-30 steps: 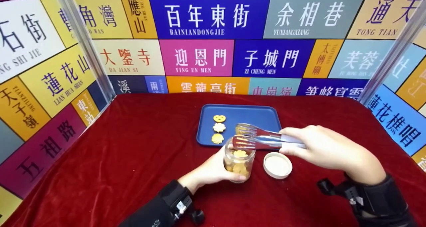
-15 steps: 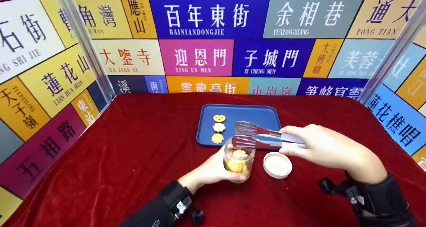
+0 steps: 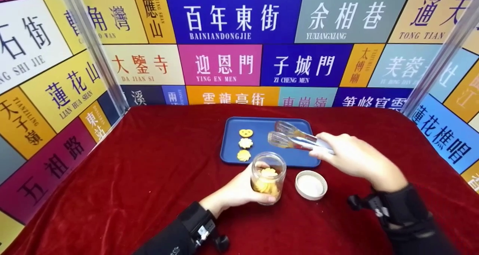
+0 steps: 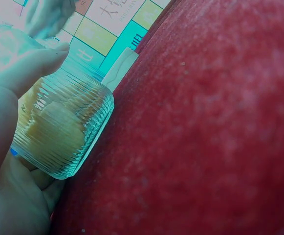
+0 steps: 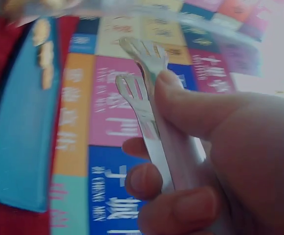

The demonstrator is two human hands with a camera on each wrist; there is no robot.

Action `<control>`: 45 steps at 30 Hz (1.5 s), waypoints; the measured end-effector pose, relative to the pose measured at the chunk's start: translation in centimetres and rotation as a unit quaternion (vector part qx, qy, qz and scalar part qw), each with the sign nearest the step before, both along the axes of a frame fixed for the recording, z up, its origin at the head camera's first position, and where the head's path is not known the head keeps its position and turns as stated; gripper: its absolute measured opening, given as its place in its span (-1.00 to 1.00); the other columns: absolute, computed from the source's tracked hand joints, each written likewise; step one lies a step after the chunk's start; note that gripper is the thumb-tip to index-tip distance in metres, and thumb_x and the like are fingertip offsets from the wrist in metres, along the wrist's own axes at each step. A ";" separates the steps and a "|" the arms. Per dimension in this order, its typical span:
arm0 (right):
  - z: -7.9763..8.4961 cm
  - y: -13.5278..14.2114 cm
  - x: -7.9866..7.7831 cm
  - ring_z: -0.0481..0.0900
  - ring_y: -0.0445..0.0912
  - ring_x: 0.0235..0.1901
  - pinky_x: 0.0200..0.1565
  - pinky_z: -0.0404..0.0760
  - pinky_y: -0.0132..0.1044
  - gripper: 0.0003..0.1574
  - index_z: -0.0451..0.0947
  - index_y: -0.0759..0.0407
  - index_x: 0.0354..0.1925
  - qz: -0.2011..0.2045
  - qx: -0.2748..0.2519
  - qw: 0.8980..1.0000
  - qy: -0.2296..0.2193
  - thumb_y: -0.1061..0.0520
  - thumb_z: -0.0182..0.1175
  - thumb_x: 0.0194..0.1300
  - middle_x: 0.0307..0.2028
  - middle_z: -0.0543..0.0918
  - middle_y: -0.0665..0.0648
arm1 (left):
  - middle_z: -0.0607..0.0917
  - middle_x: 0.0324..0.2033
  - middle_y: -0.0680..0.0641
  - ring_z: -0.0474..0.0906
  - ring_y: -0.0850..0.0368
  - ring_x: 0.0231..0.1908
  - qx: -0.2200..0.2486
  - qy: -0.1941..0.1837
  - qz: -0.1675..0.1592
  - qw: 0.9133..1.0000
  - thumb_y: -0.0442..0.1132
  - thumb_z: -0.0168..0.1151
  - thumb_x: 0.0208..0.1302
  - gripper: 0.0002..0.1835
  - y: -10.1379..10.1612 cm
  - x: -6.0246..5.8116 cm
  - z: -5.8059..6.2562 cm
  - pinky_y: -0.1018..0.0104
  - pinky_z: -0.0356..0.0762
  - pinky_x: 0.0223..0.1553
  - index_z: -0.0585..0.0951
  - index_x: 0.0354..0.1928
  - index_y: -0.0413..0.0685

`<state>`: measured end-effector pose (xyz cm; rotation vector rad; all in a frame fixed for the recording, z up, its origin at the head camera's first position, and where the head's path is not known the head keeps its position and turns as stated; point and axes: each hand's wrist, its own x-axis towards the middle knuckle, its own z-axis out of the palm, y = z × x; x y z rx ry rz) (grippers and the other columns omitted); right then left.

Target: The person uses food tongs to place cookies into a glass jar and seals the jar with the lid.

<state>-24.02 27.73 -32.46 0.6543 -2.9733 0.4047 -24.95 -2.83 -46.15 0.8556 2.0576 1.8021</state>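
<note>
My left hand (image 3: 232, 191) grips a ribbed glass jar (image 4: 63, 122) on the red cloth, thumb in front and fingers behind. Yellow cookies (image 3: 266, 184) fill its lower part, and its mouth has no lid on. Metal tongs (image 3: 299, 142) are pinched between thumb and fingers of my right hand (image 3: 350, 156). Their slotted tips (image 5: 139, 58) stand slightly apart with nothing between them, above the blue tray (image 3: 262, 125) in the head view. On the tray's left side lie a pretzel-shaped cookie (image 3: 246, 133), a pale flower cookie (image 3: 245, 143) and a swirled cookie (image 3: 243, 155) in a column.
The jar's round lid (image 3: 311, 185) lies on the red cloth (image 3: 168, 165), right of the jar and in front of the tray. Panels with colourful street-name signs (image 3: 235, 15) close off the back and sides, with clear corner posts (image 3: 99, 53) at left and right.
My right hand has lifted the tongs up and away from over the jar mouth to above the tray. The left hand and jar have stayed in place.
</note>
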 end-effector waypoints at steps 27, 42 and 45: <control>-6.4 -7.0 -6.4 0.71 0.15 -0.13 -0.05 0.68 0.11 -0.74 0.63 0.14 0.06 0.075 0.069 0.994 -0.033 0.07 0.25 0.50 -0.21 0.72 0.14 | 0.62 0.21 0.01 0.62 0.14 0.18 0.021 0.017 -0.015 1.000 -0.34 0.69 0.02 -0.04 0.1 -0.1 -0.3 0.23 0.51 0.34 0.33 0.44 -0.07; -6.4 -7.0 -5.8 0.72 0.16 -0.10 -0.05 0.67 0.12 -0.78 0.64 0.09 0.02 0.067 0.049 0.996 -0.037 0.07 0.24 0.47 -0.22 0.72 0.13 | 0.63 0.20 0.02 0.62 0.14 0.18 0.020 0.021 -0.016 0.999 -0.34 0.69 0.01 -0.05 0.2 -0.1 -0.1 0.22 0.51 0.34 0.34 0.43 -0.06; -6.1 -6.1 -5.5 0.70 0.14 -0.10 -0.06 0.66 0.11 -0.74 0.65 0.10 0.02 0.056 0.054 0.996 -0.042 -0.01 0.23 0.51 -0.22 0.72 0.12 | 0.60 0.22 0.00 0.61 0.15 0.18 0.017 0.019 -0.014 1.000 -0.33 0.69 0.02 -0.05 0.1 -0.1 -0.1 0.24 0.50 0.33 0.34 0.43 -0.05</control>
